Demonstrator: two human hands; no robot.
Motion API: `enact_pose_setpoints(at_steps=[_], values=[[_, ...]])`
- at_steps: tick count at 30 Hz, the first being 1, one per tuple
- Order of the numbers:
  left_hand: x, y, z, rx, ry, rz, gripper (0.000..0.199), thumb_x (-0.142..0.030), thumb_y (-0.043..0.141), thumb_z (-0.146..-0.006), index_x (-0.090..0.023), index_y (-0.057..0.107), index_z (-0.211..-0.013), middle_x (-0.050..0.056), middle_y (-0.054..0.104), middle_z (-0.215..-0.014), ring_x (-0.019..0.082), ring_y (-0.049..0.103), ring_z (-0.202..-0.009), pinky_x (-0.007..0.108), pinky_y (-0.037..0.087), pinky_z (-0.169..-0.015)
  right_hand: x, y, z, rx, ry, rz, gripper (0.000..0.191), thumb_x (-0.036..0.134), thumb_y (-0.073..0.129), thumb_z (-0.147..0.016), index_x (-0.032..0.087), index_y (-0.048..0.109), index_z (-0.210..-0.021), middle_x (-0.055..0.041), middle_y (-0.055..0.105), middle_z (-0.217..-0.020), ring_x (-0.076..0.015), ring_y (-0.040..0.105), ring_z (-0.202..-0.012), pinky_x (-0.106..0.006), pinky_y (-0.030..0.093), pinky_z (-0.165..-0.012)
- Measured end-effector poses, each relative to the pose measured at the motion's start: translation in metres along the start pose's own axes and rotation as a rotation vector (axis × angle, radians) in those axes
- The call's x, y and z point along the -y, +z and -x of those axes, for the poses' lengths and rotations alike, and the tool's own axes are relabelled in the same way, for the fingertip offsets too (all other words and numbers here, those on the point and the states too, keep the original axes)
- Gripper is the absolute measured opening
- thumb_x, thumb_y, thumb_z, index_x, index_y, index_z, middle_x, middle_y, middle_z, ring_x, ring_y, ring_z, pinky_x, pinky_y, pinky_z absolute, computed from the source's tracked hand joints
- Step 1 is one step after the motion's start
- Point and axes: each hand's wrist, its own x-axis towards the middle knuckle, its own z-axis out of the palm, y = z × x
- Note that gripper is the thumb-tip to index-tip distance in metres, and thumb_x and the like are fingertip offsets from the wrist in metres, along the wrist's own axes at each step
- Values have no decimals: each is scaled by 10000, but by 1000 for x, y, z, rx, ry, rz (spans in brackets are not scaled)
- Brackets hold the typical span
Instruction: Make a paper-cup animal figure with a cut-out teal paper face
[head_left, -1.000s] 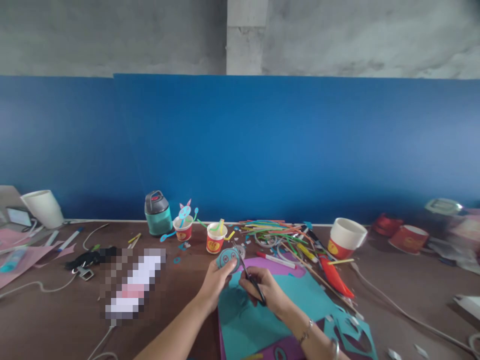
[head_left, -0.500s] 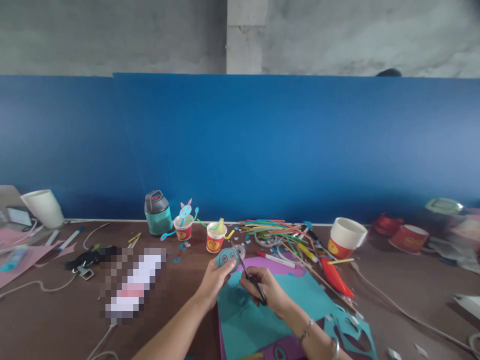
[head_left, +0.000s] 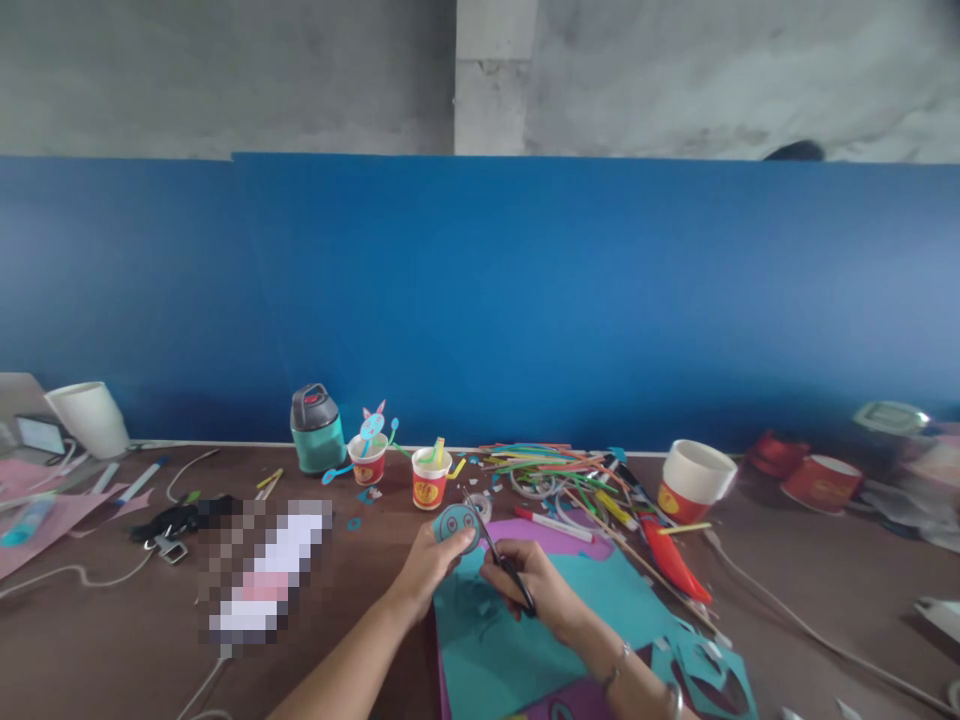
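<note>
My left hand [head_left: 433,562] pinches a round blue paper face [head_left: 455,522] with two drawn eyes, thumb in front. My right hand [head_left: 529,582] is closed round the dark handles of a pair of scissors [head_left: 491,543]. The blades point up and left, beside the paper face's right edge; I cannot tell whether they touch it. Below both hands lies a teal paper sheet [head_left: 517,650], over a purple sheet [head_left: 525,535]. Behind them stand a paper cup with yellow straws [head_left: 429,488] and another paper cup [head_left: 367,470] bearing a blue paper cat figure [head_left: 373,427].
Coloured pipe cleaners or straws [head_left: 540,460] lie heaped behind the sheets. A red marker [head_left: 555,525], a red-handled tool [head_left: 675,565] and a white-and-red cup [head_left: 694,480] are at the right. Cut teal scraps [head_left: 709,670] lie front right. A teal lidded container [head_left: 318,435] stands back left.
Both hands stay almost in place, with the paper face and scissors still held. The view has shifted very slightly.
</note>
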Motion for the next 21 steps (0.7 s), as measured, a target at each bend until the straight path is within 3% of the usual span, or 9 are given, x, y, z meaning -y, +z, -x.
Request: enact_pose_setpoints(at_steps=[6, 12, 21], values=[[9, 1, -1, -78, -6, 60, 340, -435, 754, -618, -138, 601, -677, -20, 559, -582, 103, 477, -539, 201, 349, -524, -8, -2, -3, 20, -12, -21, 314, 411, 693, -684, 157, 522, -614, 87, 407, -397, -48, 377, -318, -158, 282, -312], [16, -3, -3, -11, -13, -6, 327, -441, 711, -675, -134, 599, -674, -7, 571, -578, 115, 498, -550, 214, 367, -543, -1, 0, 0, 28, -8, -69, 356, 461, 718, -652, 152, 541, -651, 82, 426, -407, -57, 400, -353, -168, 308, -354], [9, -1, -1, 8, -5, 33, 307, -410, 737, -647, -137, 596, -648, -13, 562, -551, 104, 477, -522, 200, 359, -519, -2, 0, 1, 35, -32, -49, 350, 449, 704, -680, 160, 515, -619, 87, 410, -403, -45, 369, -331, -161, 270, -333]])
